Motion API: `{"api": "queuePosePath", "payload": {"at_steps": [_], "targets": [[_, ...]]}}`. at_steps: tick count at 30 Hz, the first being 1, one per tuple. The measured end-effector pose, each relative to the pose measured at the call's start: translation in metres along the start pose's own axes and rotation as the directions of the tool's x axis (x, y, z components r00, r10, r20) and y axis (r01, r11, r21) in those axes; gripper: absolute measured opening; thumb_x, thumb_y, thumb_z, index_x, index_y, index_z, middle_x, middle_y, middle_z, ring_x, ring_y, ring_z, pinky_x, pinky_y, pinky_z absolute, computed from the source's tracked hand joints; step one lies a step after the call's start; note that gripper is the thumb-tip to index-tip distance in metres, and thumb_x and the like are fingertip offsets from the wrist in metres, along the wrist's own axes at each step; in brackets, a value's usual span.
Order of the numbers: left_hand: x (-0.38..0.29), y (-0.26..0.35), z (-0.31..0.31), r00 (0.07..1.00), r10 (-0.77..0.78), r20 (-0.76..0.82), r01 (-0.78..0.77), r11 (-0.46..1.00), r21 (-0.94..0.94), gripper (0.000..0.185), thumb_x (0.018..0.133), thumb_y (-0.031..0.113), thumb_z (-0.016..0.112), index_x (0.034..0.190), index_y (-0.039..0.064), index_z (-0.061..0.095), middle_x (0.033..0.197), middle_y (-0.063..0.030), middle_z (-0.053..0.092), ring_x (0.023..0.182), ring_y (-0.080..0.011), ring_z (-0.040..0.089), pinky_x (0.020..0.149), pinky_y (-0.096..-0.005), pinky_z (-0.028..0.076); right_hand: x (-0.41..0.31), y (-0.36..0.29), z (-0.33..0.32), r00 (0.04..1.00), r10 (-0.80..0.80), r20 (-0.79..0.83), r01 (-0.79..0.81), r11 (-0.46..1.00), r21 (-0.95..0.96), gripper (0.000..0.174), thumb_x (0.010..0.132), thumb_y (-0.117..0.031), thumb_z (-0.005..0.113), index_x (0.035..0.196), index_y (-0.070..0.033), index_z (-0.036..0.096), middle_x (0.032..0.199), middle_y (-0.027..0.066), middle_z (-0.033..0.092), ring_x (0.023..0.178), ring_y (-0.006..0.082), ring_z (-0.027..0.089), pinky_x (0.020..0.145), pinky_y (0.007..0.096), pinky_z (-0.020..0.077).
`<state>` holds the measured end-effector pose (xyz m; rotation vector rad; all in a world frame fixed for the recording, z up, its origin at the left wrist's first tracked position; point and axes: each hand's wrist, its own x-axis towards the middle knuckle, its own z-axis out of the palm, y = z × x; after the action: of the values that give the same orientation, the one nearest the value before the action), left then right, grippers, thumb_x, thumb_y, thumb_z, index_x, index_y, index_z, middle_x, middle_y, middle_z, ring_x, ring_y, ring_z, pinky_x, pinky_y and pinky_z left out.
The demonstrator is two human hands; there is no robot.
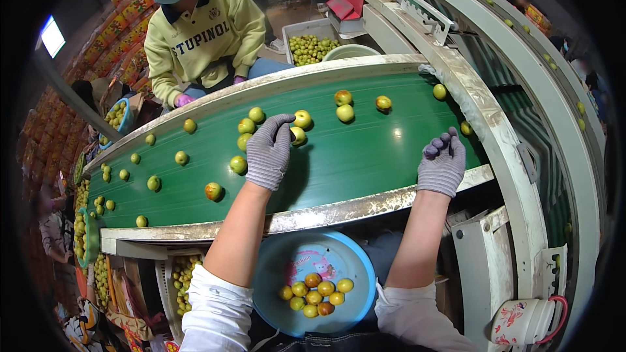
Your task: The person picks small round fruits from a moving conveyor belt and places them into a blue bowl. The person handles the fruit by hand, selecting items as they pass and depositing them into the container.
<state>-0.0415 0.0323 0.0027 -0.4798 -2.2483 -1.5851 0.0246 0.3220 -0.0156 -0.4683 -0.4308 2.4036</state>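
My left hand [270,151], in a grey striped knit glove, is above the green conveyor belt [362,156], its fingertips beside two yellow-green fruits [302,119]. Whether it touches them I cannot tell. Over the belt's near right edge is my right hand [442,164] in a matching glove, fingers curled upward, no fruit visible in it. A yellow fruit [466,128] lies just beyond it. More green and red-brown blotched fruits [213,191] are scattered over the belt. Below, between my forearms, a blue plastic basin [359,259] holds several yellow and brownish fruits [313,297].
A masked co-worker [205,34] in pink gloves sits across the belt. Behind it stands a white crate [288,34] of small fruits. The belt's metal rim [342,209] runs before me. At right are a curved conveyor frame [508,107] and a white enamel-like mug [521,321].
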Motion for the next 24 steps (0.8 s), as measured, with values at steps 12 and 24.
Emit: {"api": "queuePosePath", "payload": {"at_steps": [12,24], "targets": [[-0.004,0.002,0.002,0.997,-0.055,0.062,0.049,0.995,0.084,0.018,0.09,0.005,0.052,0.103,0.002,0.065,0.07,-0.0065,0.061,0.067,-0.0106,0.059,0.064,-0.0233,0.048,-0.003,0.001,-0.001,0.999,0.045,-0.005,-0.045,0.999,0.027,0.016,0.09,-0.016,0.051,0.101,-0.008,0.058,0.078,0.0014,0.055,0.064,0.0129,0.049,0.051,0.0244,0.0397],[-0.006,-0.006,0.005,0.996,-0.026,0.08,0.016,0.993,0.116,0.017,0.088,0.007,0.054,0.099,0.005,0.067,0.068,-0.0097,0.062,0.063,-0.0145,0.062,0.061,-0.0268,0.049,-0.003,0.008,0.001,0.993,0.119,-0.01,-0.119,0.992,-0.031,0.017,0.091,-0.022,0.052,0.102,-0.01,0.059,0.075,0.0003,0.056,0.057,0.0127,0.047,0.045,0.0246,0.0374]]}}
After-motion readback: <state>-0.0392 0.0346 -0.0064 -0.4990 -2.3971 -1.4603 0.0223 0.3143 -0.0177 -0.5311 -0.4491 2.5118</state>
